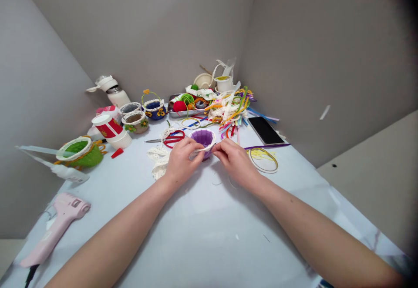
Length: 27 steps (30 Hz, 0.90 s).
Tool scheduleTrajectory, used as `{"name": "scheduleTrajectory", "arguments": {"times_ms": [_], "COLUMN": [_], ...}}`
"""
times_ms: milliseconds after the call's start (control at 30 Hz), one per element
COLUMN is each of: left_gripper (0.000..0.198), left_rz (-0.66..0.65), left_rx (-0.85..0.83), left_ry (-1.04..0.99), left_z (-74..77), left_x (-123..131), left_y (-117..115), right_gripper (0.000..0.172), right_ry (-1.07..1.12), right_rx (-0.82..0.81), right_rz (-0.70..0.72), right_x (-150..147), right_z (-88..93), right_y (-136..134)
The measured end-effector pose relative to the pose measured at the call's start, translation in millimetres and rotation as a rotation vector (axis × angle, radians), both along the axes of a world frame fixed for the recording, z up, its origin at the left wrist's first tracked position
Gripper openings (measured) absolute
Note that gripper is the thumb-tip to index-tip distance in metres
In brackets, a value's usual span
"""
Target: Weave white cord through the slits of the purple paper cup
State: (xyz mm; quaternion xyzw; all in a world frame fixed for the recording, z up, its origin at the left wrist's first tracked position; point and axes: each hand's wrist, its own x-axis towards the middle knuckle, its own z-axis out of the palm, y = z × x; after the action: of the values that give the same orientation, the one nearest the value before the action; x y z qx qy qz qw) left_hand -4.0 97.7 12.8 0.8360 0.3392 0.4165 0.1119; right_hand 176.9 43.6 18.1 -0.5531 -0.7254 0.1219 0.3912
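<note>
The left hand (184,155) hides the near left part of the purple basket (203,137), and whatever the right hand (234,155) pinches at its fingertips is too small to tell. The left forearm (120,231) and right forearm (313,218) run out of the bottom edge, as does the black cord (32,274). Lettering on the white bottle (73,174) is blurred. Dark shadow swallows the upper right corner.

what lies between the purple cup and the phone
In the head view, red and pink strips from the colourful pile lie between the purple cup and the phone, just beyond the right hand.
</note>
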Motion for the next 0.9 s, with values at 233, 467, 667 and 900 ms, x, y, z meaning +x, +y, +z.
{"name": "scheduleTrajectory", "arguments": {"times_ms": [233, 467, 667, 900], "left_gripper": [0.008, 0.007, 0.007, 0.007], "left_rz": [-0.003, -0.007, -0.001, -0.005], "left_rx": [-0.005, -0.002, 0.007, 0.0], "left_ry": [-0.003, 0.004, 0.012, 0.01], "left_z": [0.1, 0.4, 0.9, 1.8], "left_x": [-0.4, -0.2, -0.5, 0.3], "left_y": [-0.2, 0.1, -0.1, -0.8], "right_gripper": [0.01, 0.01, 0.009, 0.01], "right_ry": [-0.028, -0.033, -0.045, -0.044], "right_rx": [0.002, 0.002, -0.016, -0.006], "right_rz": [0.015, 0.018, -0.003, 0.001], "right_x": [0.8, -0.8, -1.2, -1.0], "right_z": [-2.0, -1.7, 1.0, -0.7], "right_y": [0.8, 1.3, -1.2, 0.4]}}
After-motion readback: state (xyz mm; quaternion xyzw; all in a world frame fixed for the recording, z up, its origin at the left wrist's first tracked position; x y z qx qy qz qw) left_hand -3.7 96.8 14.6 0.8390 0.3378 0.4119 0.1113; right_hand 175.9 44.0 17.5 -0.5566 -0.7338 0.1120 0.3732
